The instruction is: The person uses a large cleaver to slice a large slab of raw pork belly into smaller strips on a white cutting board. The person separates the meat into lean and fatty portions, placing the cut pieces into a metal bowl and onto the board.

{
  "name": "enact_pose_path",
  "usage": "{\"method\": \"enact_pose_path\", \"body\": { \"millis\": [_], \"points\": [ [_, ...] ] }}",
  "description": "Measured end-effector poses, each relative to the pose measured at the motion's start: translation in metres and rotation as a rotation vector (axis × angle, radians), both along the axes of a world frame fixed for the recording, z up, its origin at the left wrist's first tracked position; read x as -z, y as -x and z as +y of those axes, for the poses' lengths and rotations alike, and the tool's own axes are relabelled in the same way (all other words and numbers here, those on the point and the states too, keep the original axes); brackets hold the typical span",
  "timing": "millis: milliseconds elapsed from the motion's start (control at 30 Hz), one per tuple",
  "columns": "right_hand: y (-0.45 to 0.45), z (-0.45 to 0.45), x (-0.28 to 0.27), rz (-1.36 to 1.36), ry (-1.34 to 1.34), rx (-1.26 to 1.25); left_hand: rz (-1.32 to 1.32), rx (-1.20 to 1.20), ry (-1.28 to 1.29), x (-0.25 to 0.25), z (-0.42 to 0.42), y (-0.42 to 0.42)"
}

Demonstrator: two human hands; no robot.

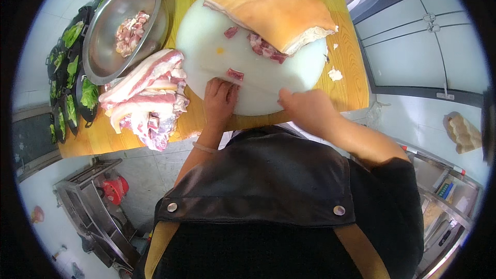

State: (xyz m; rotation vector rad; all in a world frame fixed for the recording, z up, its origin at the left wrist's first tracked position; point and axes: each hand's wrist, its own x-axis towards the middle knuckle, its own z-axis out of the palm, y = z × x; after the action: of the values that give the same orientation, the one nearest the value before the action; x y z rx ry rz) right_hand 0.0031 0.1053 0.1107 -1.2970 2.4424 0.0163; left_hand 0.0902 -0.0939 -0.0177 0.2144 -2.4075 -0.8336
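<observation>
On the round white cutting board, my left hand has its fingers curled over a small strip of meat, mostly hidden under them. A cut piece of raw rib meat lies just beyond the fingertips. My right hand grips a knife at the board's near right; its thin blade is blurred and points left, past my left fingertips. A large slab of pork with skin covers the board's far side, with a row of chopped rib meat against its near edge. One small meat piece lies apart.
A steel bowl holding meat chunks stands at the left of the wooden table. Raw pork strips are piled beside the board. Black dishes with green leaves line the left side. White scraps lie right of the board.
</observation>
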Motion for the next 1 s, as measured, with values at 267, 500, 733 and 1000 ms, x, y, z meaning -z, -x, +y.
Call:
{"method": "enact_pose_path", "body": {
  "millis": [267, 500, 733, 1000],
  "points": [
    [0.015, -0.076, 0.053, -0.040, 0.291, -0.084, -0.052, 0.049, 0.115, 0.008, 0.002, 0.001],
    [0.047, 0.020, 0.019, -0.074, 0.063, 0.235, 0.006, -0.108, 0.020, 0.003, -0.009, -0.006],
    [0.042, 0.016, -0.004, 0.062, 0.304, 0.397, -0.472, -0.030, 0.073, -0.010, 0.005, 0.014],
    [0.039, 0.022, -0.005, 0.022, 0.234, 0.363, -0.292, -0.081, -0.384, -0.013, 0.005, 0.031]
  ]
}}
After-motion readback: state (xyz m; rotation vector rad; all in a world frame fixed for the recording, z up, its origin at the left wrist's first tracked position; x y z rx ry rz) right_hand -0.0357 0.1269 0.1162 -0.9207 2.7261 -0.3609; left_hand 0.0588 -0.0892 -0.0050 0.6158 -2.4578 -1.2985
